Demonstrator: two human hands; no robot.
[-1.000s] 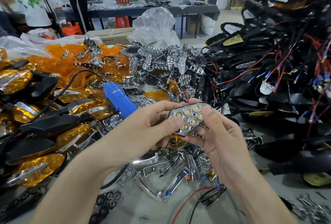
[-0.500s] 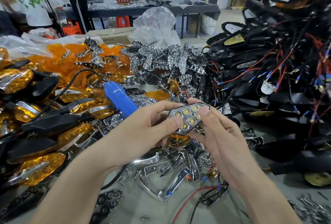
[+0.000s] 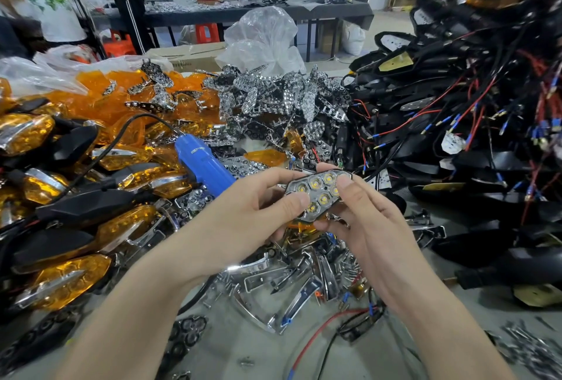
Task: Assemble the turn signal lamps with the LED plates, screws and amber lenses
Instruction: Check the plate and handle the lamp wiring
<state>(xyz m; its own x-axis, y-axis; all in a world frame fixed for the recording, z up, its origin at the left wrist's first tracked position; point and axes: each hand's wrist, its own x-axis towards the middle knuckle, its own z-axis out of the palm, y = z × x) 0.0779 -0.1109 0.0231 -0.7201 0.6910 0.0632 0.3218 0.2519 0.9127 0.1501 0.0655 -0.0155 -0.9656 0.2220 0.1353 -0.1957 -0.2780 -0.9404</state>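
Head view: both hands point(image 3: 252, 212) pinch chrome honeycomb LED plate point(image 3: 319, 194).

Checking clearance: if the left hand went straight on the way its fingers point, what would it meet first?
The left hand points up and right and pinches the LED plate, so the plate comes first. Directly behind it is the right hand, holding the plate's other end. Depth beyond that is unclear.

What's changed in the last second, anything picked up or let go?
Barely anything. On the right hand, the forefinger slid slightly left over the LED plate. Nothing taken or released: right and left hand still grip the plate from either side. The blue screwdriver lies where it was.
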